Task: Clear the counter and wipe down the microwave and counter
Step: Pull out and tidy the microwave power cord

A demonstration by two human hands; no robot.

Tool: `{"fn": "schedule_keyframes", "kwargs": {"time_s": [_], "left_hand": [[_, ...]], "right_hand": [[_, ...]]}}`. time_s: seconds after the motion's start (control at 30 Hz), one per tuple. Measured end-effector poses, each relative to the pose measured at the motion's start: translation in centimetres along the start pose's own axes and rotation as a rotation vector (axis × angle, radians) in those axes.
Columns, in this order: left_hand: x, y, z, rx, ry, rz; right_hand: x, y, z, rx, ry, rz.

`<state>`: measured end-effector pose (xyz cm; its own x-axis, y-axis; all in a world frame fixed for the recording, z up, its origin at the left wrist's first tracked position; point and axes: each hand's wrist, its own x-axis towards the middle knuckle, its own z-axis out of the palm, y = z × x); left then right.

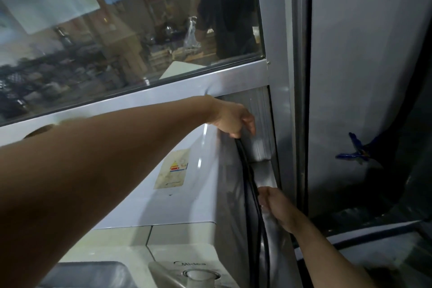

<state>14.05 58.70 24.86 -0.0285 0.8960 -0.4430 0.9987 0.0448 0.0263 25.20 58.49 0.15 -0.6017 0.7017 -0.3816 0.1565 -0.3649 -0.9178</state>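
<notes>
A white microwave (187,203) fills the lower middle, seen from above, with a coloured label (171,168) on its top and a round knob (201,275) on its front. A black power cord (251,177) runs down the narrow gap along its right side. My left hand (231,119) reaches across the top to the back right corner, fingers curled on the cord's upper end. My right hand (278,208) is lower in the gap, fingers closed on the same cord. No cloth shows in either hand.
A metal-framed window (233,79) runs behind the microwave; a person in a black shirt (226,18) stands beyond the glass. A tall grey panel (364,77) with a blue bird-shaped decoration (357,153) stands close on the right. A steel sink (81,273) lies at lower left.
</notes>
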Motion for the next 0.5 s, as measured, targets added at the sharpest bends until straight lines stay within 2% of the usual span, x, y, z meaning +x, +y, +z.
{"fn": "schedule_keyframes", "kwargs": {"time_s": [0.1, 0.27, 0.37, 0.5], "left_hand": [[0.1, 0.2, 0.6, -0.019, 0.008, 0.001], [0.8, 0.5, 1.6, -0.073, 0.011, 0.003], [1.1, 0.6, 1.8, 0.005, 0.03, -0.014], [1.4, 0.2, 2.3, 0.093, 0.07, -0.007]], "right_hand": [[0.1, 0.2, 0.1, 0.126, -0.022, 0.019], [-0.4, 0.8, -1.1, 0.039, 0.027, 0.023], [-1.1, 0.7, -1.8, 0.164, -0.039, 0.047], [-2.9, -1.0, -2.4, 0.05, -0.005, -0.048]]}}
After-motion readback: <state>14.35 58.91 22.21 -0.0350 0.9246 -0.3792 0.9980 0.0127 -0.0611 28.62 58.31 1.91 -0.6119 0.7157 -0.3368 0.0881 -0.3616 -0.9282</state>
